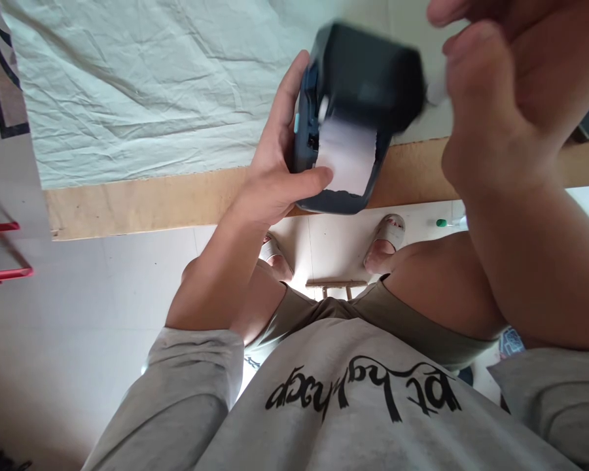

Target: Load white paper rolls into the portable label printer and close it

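Printer: a small dark handheld one with its lid swung open and a white paper roll showing inside, held up in the air just above the wooden table edge. The left hand is clamped around the printer's left side, thumb pressed on the paper. The right hand sits at the printer's right, fingers curled; whether it grips anything I cannot tell, as that part is blurred. The casing looks rigid and light, best held by its sides; the hinged lid and thin paper seem the delicate parts. A pale cloth lies beyond the printer.
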The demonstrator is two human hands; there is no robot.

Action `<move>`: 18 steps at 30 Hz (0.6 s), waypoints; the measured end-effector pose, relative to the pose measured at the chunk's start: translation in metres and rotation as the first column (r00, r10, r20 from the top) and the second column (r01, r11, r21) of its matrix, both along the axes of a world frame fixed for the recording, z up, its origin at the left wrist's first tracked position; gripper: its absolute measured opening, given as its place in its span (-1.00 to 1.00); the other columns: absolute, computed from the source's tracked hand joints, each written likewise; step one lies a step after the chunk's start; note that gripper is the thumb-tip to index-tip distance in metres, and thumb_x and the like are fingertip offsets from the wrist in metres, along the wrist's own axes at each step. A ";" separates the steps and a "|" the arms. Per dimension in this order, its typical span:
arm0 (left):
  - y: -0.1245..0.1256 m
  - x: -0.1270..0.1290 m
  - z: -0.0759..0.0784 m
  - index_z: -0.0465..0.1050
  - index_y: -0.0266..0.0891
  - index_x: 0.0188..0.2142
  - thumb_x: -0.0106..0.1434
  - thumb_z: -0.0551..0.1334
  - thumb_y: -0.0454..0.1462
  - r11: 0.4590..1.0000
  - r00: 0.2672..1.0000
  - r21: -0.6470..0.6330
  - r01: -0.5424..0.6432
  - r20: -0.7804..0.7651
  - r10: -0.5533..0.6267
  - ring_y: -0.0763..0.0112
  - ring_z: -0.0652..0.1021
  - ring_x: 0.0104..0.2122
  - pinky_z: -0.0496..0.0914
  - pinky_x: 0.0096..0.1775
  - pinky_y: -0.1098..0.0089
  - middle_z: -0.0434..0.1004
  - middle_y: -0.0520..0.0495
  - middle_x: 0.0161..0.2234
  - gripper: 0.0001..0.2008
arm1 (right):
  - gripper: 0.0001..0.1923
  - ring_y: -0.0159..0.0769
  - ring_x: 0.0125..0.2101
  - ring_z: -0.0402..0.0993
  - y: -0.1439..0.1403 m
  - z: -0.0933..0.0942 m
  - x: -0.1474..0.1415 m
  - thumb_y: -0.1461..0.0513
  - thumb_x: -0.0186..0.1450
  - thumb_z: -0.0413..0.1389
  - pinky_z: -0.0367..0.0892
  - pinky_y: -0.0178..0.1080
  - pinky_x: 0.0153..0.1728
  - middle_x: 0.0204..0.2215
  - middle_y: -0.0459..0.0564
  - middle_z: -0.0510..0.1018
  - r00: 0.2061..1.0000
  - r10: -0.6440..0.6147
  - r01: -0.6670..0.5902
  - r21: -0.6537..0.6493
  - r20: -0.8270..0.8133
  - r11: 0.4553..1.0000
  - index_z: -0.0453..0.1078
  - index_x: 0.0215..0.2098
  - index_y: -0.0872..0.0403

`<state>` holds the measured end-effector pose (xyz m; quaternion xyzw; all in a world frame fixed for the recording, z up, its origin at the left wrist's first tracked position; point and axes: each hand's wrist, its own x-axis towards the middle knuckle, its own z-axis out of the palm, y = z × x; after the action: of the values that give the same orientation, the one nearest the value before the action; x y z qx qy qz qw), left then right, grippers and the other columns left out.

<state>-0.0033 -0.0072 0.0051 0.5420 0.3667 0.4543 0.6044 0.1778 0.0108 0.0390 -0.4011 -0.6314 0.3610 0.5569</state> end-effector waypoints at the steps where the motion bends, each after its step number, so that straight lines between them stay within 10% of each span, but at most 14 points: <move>1: 0.000 -0.001 0.000 -0.03 -0.02 0.12 -0.08 0.17 -0.34 1.000 1.000 0.012 0.017 -0.009 -0.017 0.31 0.36 0.05 0.33 -0.02 0.34 0.11 0.13 0.14 -0.25 | -0.67 -0.44 -0.13 0.31 -0.002 -0.002 0.000 0.18 0.14 -0.07 0.21 -0.35 -0.20 -0.27 -0.20 0.37 0.980 0.004 -0.018 0.068 0.199 0.998 0.32 -0.14 0.05; 7: -0.002 0.002 0.005 0.17 -0.02 0.03 -0.06 0.15 -0.47 0.995 0.966 -0.100 0.025 0.258 0.002 0.33 0.29 0.12 0.35 -0.05 0.42 0.21 0.15 0.09 -0.37 | -0.55 -0.44 -0.09 0.22 -0.001 -0.015 0.000 0.11 0.18 -0.06 0.25 -0.30 -0.06 -0.08 -0.03 0.24 0.811 0.153 -0.216 0.046 0.564 0.975 0.09 0.01 0.09; 11: 0.001 0.008 0.005 0.38 -0.29 -0.10 0.12 -0.17 -0.50 0.886 0.692 -0.455 0.089 0.668 0.273 0.29 0.42 0.00 0.40 -0.26 0.50 0.43 0.02 -0.23 -0.52 | -0.43 -0.47 -0.06 0.21 0.004 -0.024 -0.002 0.07 0.16 -0.02 0.23 -0.34 0.01 0.00 0.03 0.16 0.831 0.265 -0.307 0.006 0.488 0.952 -0.03 0.07 0.14; 18: 0.002 0.006 -0.003 0.38 -0.14 -0.28 -0.01 0.28 -0.31 0.987 0.937 -0.154 -0.048 0.336 0.098 0.45 0.41 -0.41 0.32 -0.48 0.46 0.41 0.02 -0.41 -0.75 | -0.40 -0.42 -0.03 0.19 0.009 -0.027 -0.003 0.06 0.12 0.04 0.22 -0.31 0.05 -0.04 0.07 0.19 0.856 0.308 -0.353 0.034 0.415 0.935 0.03 0.02 0.19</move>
<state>0.0023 -0.0052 0.0021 0.3960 0.3075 0.5362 0.6791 0.1747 0.0198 0.0117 -0.3213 -0.8106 0.3260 0.3652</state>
